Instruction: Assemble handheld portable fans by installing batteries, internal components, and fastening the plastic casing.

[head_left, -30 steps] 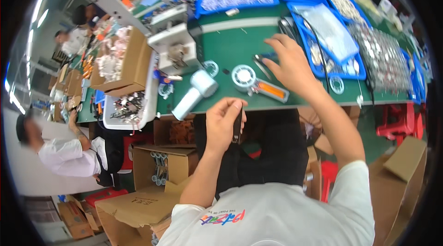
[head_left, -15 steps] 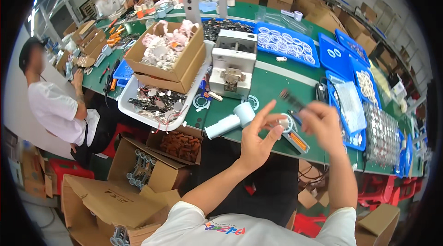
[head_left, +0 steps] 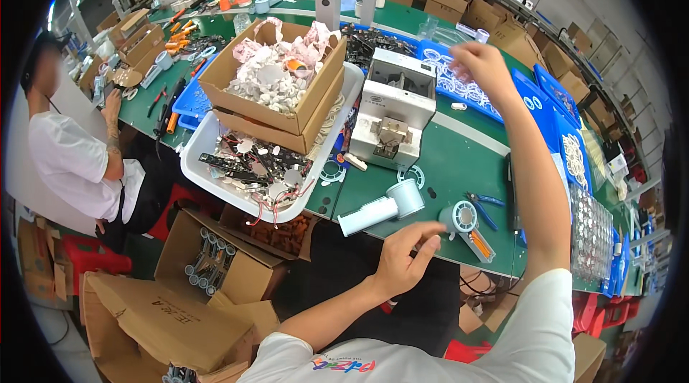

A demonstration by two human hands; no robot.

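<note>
My left hand (head_left: 409, 259) is held at the table's near edge, thumb and index finger extended, with nothing visible in it. Its fingertips come close to a light blue handheld fan body (head_left: 465, 219) with a round ring-shaped head; whether they touch it I cannot tell. In the fan's open handle show orange parts (head_left: 480, 244). Blue-handled pliers (head_left: 486, 209) lie just right of it. My right hand (head_left: 482, 68) is stretched far forward over a blue tray (head_left: 497, 116) of white rings (head_left: 453, 83), fingers bent and apart; nothing shows in them.
Another light blue fan body (head_left: 380, 212) lies left of my hand. Behind it stands a white machine (head_left: 392, 110). On the left, a white tub (head_left: 194, 160) of electronic parts carries a cardboard box (head_left: 276, 119) of white pieces. A co-worker (head_left: 79, 139) sits at far left.
My right hand has swung forward to the ring tray; the dark blurred thing beside it is no longer seen. My left hand has drawn back from the fan head. The view has shifted.
</note>
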